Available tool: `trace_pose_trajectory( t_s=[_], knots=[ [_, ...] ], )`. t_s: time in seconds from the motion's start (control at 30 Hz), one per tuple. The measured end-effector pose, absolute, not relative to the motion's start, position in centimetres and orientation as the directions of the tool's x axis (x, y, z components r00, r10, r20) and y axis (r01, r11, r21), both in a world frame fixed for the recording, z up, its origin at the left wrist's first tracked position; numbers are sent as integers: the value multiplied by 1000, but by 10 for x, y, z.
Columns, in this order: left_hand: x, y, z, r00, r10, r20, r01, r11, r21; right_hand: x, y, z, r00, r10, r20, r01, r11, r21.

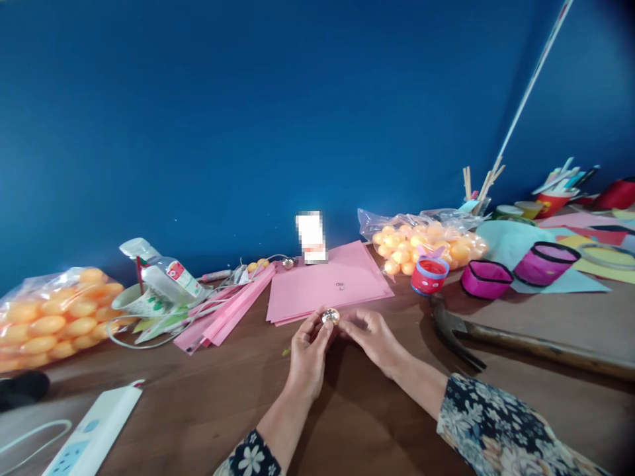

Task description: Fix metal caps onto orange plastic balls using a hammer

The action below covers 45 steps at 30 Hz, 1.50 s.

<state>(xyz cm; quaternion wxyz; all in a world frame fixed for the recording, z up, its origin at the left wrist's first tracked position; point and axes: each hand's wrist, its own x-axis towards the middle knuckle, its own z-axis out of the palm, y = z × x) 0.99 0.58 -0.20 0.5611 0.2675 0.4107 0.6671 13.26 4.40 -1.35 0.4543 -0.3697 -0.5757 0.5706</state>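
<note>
A small shiny silver ball [330, 317], like a round bell, is pinched between the thumb and fingers of my left hand [310, 347]. My right hand [374, 338] is closed, with its thumb and fingertips meeting the ball's right side. Whether those fingers also hold a smaller piece is hidden. Both hands are just in front of a stack of pink paper [322, 287], above the brown table. A few tiny metal pieces [340, 285] lie on the paper. Behind its left corner sits another shiny silver ball [288, 263].
A hammer [526, 344] lies at right, near purple fabric bands [486, 279] and a red-and-blue ring-shaped item [429, 274]. Bags of orange balls [421, 244] flank the paper. At left are a plastic bottle [171, 274], pink strips [233, 307] and a power strip [94, 430].
</note>
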Motion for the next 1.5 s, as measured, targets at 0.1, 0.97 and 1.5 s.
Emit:
trace_pose_trajectory(
  t_s=[0.1,0.97,1.5],
  knots=[
    [10,6,-2,-237,966,-100,-514,-38,857,132,44,-13,-309,946,95,-89,71,-993],
    [7,6,3,-150,980,-132,-606,15,795,126,40,-5,-268,962,50,-201,-5,-980],
    [9,9,-2,-228,957,-177,-535,29,844,127,36,-7,-286,937,202,-73,189,-979]
  ],
)
